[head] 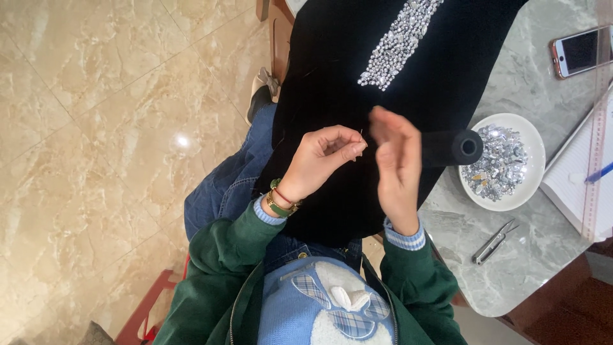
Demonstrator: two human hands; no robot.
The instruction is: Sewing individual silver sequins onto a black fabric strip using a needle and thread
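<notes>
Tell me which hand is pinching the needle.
The left hand, the one with the green and red bracelets at its wrist, pinches the needle between fingertips. The right hand is open, fingers spread, holding nothing visible.

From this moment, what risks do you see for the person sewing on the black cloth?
1. The left hand pinches a thin needle close to the right hand; a finger may get pricked.
2. The white dish of silver sequins sits near the marble table's edge; a tug on the black velvet cloth might tip it.
3. The thread snips lie close to the right elbow and may be knocked off.
</notes>
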